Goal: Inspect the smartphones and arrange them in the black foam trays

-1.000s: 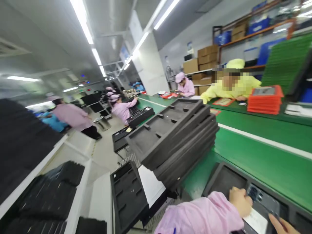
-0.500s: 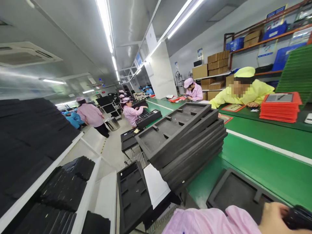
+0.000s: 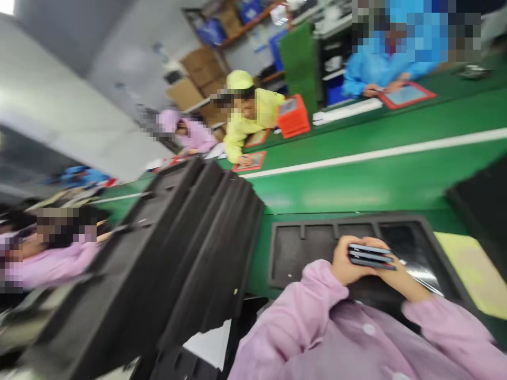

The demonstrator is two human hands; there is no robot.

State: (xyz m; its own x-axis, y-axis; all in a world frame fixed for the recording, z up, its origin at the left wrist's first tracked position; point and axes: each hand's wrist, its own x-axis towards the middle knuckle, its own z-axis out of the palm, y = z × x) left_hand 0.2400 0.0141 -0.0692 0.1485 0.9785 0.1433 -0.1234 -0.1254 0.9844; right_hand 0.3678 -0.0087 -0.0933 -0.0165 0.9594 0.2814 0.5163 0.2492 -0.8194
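Observation:
In front of my chest, my left hand (image 3: 345, 265) and my right hand (image 3: 398, 273) close around a small stack of thin, dark, phone-like panels (image 3: 370, 256). Their edges face me, and my left fingers wrap the left end while my right hand grips the right side. Below the hands lies a black foam tray (image 3: 287, 253) with divided compartments. Its right part holds glossy dark panels (image 3: 402, 244), partly hidden by my right hand and forearm. Motion blur hides the panels' finer details.
A tall, leaning stack of black foam trays (image 3: 190, 248) stands at my left. A yellow sheet (image 3: 471, 269) and a black block (image 3: 483, 206) are at right. Across the green bench (image 3: 356, 184), co-workers sit near red-framed pieces (image 3: 410, 96) and an orange-red stack (image 3: 293, 119).
My view has swung right and down, bringing both hands and the whole tray near me into sight. Earlier only one hand showed at the lower right, holding a dark object.

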